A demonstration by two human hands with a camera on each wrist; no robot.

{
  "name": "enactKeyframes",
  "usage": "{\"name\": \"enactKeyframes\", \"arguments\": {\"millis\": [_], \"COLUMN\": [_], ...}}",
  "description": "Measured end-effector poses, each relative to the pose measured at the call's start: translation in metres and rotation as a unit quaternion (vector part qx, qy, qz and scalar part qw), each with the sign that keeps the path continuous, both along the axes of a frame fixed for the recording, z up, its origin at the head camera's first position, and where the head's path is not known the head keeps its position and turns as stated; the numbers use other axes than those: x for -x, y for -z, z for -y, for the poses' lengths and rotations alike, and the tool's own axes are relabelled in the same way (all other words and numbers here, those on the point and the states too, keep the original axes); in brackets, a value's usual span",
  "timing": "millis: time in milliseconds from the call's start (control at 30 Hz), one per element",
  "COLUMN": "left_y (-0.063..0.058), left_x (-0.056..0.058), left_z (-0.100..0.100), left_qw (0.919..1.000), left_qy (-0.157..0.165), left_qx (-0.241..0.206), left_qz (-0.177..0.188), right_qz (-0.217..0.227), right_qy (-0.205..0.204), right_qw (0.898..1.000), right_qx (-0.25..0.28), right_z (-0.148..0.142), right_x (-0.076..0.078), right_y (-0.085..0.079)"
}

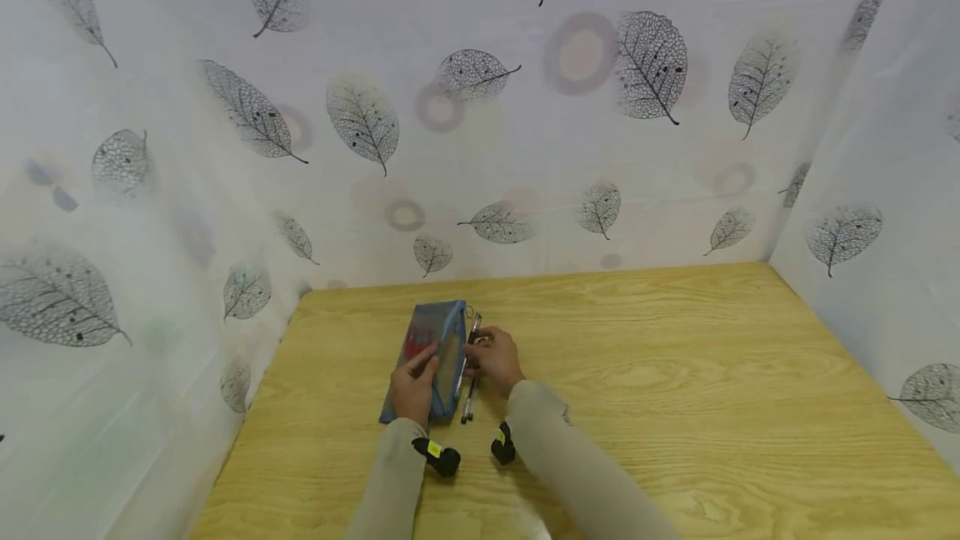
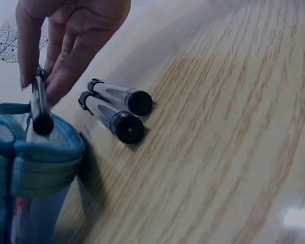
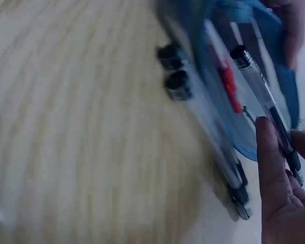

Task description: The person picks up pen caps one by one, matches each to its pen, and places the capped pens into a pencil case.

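A blue-edged, see-through zip pencil case (image 1: 411, 325) lies on the table with its mouth open. My left hand (image 1: 412, 394) holds the case by the near side of its mouth. Between thumb and fingers of my right hand (image 1: 497, 359) is a clear pen (image 3: 264, 94) with a dark end. In the left wrist view that pen's end hangs over the case's blue rim (image 2: 51, 152). Red items (image 3: 229, 84) show inside the case; their kind is hard to tell. Beside the case, two more clear pens (image 2: 104, 112) with black ends lie side by side on the table.
The wood-grain table (image 1: 660, 373) stretches away to the right of my hands. Leaf-patterned white sheeting (image 1: 525, 148) stands behind the table and along both its sides. Each wrist carries a small black camera (image 1: 442, 461).
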State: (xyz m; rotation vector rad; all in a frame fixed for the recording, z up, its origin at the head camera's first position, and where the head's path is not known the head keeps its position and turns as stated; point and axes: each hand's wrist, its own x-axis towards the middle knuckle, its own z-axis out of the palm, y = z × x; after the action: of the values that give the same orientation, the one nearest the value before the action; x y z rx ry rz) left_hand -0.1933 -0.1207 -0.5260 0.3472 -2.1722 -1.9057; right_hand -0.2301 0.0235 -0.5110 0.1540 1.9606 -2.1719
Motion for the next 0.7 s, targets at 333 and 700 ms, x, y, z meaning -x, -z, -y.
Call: {"name": "enactKeyframes", "arguments": {"millis": [333, 700], "left_y": [-0.002, -0.005], "left_x": [-0.001, -0.003], "left_z": [-0.001, -0.002], "left_qw": [0.9999, 0.9999], "left_qy": [-0.001, -0.001], "left_qx": [-0.009, -0.013], "left_qz": [0.007, 0.003], "right_qz": [-0.027, -0.044], "right_qy": [-0.021, 0.019], "right_qw": [0.999, 0.999], "right_qx": [-0.03, 0.003], "right_z": [0.012, -0.001], "right_x": [-0.006, -0.004], "right_y": [0.005, 0.007]}}
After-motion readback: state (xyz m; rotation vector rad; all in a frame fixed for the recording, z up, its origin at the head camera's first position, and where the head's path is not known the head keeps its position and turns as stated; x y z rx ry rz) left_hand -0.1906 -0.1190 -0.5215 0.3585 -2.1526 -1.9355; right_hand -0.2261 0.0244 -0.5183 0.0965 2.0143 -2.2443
